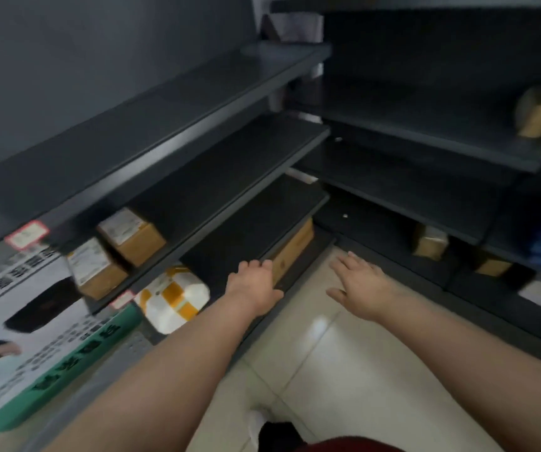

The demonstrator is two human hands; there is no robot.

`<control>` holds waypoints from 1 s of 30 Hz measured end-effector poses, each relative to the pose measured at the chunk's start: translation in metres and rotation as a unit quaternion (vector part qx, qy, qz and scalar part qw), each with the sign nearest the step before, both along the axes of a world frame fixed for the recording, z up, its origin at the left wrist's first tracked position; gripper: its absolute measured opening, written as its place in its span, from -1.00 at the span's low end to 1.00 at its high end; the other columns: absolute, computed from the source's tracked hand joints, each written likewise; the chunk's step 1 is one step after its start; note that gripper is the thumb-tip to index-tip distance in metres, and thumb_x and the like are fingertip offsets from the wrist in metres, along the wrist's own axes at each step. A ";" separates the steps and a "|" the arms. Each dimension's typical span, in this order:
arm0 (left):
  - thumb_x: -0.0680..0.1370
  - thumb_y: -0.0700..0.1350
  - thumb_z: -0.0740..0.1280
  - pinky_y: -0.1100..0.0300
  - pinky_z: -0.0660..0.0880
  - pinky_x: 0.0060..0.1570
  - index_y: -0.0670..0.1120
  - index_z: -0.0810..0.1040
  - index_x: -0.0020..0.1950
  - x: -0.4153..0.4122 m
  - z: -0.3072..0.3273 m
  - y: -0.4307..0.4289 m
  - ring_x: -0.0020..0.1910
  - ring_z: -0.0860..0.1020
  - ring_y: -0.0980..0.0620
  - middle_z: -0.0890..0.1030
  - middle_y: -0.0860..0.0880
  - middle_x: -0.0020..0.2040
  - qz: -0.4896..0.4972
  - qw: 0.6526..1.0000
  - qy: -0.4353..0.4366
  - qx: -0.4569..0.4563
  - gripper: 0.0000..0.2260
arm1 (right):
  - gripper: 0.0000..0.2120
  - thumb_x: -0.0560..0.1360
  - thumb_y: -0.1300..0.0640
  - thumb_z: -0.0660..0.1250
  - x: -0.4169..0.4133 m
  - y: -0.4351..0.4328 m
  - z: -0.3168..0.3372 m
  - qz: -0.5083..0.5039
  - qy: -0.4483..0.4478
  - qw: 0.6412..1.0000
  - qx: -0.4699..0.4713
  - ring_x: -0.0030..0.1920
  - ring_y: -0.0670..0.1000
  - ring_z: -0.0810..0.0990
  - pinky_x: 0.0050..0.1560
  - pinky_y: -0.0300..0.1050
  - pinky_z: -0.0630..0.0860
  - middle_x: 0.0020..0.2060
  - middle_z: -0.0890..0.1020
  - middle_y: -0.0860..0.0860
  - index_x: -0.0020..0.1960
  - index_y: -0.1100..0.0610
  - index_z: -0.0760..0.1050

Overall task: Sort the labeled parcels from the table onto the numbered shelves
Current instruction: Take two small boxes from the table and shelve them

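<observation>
Matte dark shelves, rectangular cardboard parcel

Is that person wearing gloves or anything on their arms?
No gloves. The left hand and right hand are bare, with no rings or watch showing. The left arm and right arm show no sleeves. Some dark red clothing peeks in below.

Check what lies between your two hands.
Head view: between the left hand and the right hand, only the bottom shelf's dark front edge and bare floor tiles.
</observation>
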State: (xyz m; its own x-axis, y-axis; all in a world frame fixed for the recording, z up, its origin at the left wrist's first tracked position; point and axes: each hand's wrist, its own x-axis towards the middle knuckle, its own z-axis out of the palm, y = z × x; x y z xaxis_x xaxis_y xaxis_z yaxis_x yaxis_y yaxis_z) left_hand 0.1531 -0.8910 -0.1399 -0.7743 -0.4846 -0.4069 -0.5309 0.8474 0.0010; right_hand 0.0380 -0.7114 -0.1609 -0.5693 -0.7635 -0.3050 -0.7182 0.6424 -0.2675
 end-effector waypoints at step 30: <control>0.57 0.16 0.29 -0.06 0.38 0.26 -0.02 0.23 0.50 -0.370 -0.025 0.567 0.41 0.30 -0.13 0.38 -0.11 0.42 -0.659 0.750 -0.009 0.047 -0.43 | -0.42 0.60 -0.18 0.13 -0.077 0.515 -0.001 -0.654 -0.010 0.751 0.087 0.55 0.08 -0.01 0.50 0.08 0.07 0.55 0.10 0.03 0.55 0.00 0.11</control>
State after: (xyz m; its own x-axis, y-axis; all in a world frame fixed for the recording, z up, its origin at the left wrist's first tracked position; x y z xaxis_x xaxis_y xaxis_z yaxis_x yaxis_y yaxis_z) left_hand -0.2173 -0.3245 -0.1645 -0.5494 0.7295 -0.4074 0.7684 0.6326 0.0967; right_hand -0.0391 -0.1962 -0.1619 -0.7919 0.4974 -0.3544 0.5609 0.8218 -0.0999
